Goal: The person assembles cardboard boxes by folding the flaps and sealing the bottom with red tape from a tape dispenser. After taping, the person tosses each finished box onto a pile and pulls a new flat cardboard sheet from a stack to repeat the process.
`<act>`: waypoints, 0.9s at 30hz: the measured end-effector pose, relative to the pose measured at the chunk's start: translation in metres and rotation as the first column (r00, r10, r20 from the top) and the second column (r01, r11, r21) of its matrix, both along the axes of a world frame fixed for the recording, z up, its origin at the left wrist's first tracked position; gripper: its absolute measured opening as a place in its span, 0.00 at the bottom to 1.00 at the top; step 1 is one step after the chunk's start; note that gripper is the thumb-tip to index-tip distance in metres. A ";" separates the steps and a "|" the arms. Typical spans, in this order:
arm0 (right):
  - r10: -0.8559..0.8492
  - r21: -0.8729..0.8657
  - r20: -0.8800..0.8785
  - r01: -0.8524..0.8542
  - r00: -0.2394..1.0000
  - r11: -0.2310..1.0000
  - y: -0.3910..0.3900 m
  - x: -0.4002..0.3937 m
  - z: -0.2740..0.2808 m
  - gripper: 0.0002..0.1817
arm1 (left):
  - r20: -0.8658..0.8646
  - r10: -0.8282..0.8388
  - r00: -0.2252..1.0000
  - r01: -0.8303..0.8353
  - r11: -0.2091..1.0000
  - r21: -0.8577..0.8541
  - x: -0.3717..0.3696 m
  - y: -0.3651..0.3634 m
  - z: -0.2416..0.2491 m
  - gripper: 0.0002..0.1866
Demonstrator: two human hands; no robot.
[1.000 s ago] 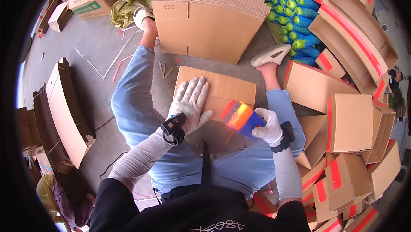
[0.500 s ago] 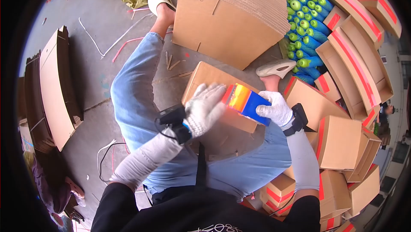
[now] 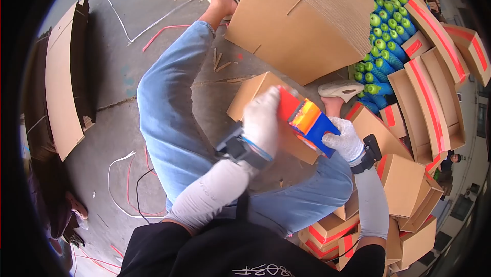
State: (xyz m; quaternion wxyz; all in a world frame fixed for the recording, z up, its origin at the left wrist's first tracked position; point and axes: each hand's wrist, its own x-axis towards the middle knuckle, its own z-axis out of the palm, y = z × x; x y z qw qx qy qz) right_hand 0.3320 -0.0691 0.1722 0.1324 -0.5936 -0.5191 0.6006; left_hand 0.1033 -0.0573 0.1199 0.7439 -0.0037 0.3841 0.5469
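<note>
Closest to us at the right, many boxes (image 3: 404, 182) with red strips lie piled; we judge those strips done. Between our legs, the right hand (image 3: 348, 139) is clamped on the blue end of the dispenser (image 3: 314, 127). The left hand (image 3: 261, 116) is apart from it, by the red tape (image 3: 287, 104); it is blurred, and we cannot tell whether its fingers close on the tape.

The dispenser's long axis slants, its blue end toward the right hand, its orange and red end pointing away from us and leftward. We cannot tell whether it touches the box (image 3: 251, 92), which rests on the floor (image 3: 215, 121) under our hands. The box's long axis runs from far left to near right. We see its body folded up, and no red strip laid flat on the part in view, so we judge its taping undone; the left hand and dispenser hide the rest.

Beyond the box stands a stack (image 3: 302, 26) of flat cardboard, its boards not made up. To its right lie green-topped bundles (image 3: 391, 49) in blue net.
</note>
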 end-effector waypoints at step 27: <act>0.498 -0.241 0.571 -0.447 0.652 0.861 0.074 -0.078 0.019 0.43 | -0.801 -0.316 0.509 0.679 0.719 0.147 -0.027 0.039 -0.150 0.35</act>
